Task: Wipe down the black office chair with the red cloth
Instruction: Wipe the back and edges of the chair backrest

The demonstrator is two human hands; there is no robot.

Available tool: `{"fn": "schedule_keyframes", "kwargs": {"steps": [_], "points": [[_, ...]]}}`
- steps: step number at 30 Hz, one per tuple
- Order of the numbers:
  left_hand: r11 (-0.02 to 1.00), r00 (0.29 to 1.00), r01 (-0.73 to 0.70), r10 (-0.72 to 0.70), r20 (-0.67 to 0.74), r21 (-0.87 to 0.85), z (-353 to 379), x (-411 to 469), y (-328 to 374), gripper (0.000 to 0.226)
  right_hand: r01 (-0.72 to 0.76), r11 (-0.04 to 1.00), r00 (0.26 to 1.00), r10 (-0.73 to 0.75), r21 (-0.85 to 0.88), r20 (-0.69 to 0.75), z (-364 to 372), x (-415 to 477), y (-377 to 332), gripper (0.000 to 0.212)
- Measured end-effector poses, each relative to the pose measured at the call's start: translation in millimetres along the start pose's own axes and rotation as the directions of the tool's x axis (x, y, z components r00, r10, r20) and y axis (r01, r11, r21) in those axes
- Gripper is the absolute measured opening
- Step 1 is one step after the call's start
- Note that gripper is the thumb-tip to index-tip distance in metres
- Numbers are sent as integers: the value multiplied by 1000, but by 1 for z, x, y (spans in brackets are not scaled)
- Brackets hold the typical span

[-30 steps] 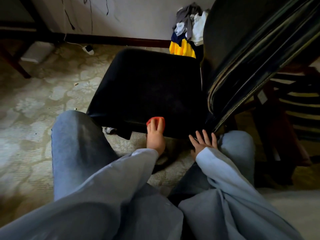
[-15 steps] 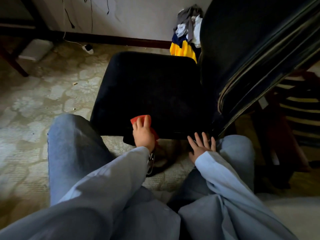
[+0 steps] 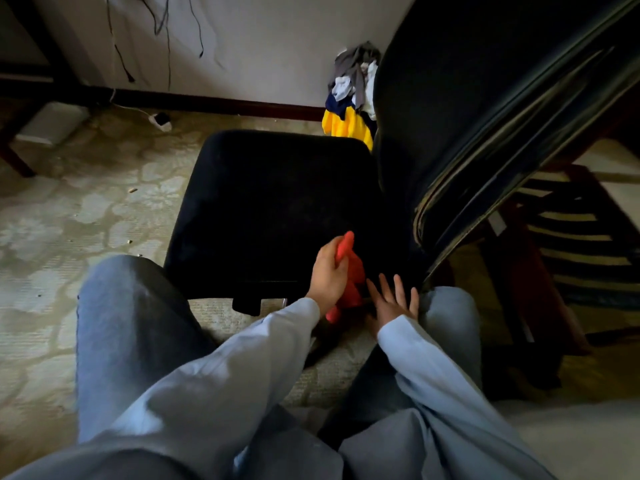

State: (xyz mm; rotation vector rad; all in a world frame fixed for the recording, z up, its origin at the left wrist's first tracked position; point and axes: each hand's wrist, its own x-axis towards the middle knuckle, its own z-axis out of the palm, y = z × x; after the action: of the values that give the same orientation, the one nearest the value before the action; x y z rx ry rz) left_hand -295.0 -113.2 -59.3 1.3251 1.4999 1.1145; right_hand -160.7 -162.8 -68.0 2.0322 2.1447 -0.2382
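Curled tight, my left grip (image 3: 327,276) bunches the soft red cloth (image 3: 354,270) at the near edge of the black padded office chair seat (image 3: 270,209); my right grip (image 3: 393,301) lies beside, fingers spread straight.

No readable text — no label, brand or number anywhere.

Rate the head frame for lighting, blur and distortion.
Head view: dim, light mostly on the carpet at left; black chair seat crushed to near-featureless shadow. Head view: red cloth and left hand slightly soft, no glare. Head view: wide-angle bows the backrest edges at right.
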Motion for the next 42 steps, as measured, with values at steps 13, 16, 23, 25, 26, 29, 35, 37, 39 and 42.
{"fn": "schedule_keyframes", "kwargs": {"steps": [13,16,23,25,26,29,35,37,39,42], "points": [[850,910,-413,398,-115,-328,6,37,168,27,196,980,659,-149,-22,-737,-139,12,46,54],[775,793,-606,570,-216,-178,13,56,210,37,192,981,500,-130,-37,-856,-178,12,64,54],[343,350,-910,937,-11,234,35,97,315,40,73,995,249,45,65,-967,-246,22,110,56],[309,332,-927,939,85,213,45,103,317,42,79,995,226,47,67,-973,-248,26,113,54],[294,317,-935,944,92,199,48,104,316,43,96,992,218,60,82,-974,-249,29,113,54],[274,287,-943,957,46,187,55,105,305,48,197,962,197,149,188,-969,-250,34,111,58],[292,314,-919,948,47,264,55,108,273,46,444,807,273,292,389,-917,-262,39,107,61],[323,352,-902,934,56,288,54,108,257,44,468,790,295,282,396,-913,-264,41,105,62],[362,392,-887,919,50,287,53,105,239,44,488,778,299,276,395,-914,-264,43,101,64],[421,449,-867,892,49,267,48,98,205,43,504,767,297,278,397,-914,-263,45,94,69]]}}
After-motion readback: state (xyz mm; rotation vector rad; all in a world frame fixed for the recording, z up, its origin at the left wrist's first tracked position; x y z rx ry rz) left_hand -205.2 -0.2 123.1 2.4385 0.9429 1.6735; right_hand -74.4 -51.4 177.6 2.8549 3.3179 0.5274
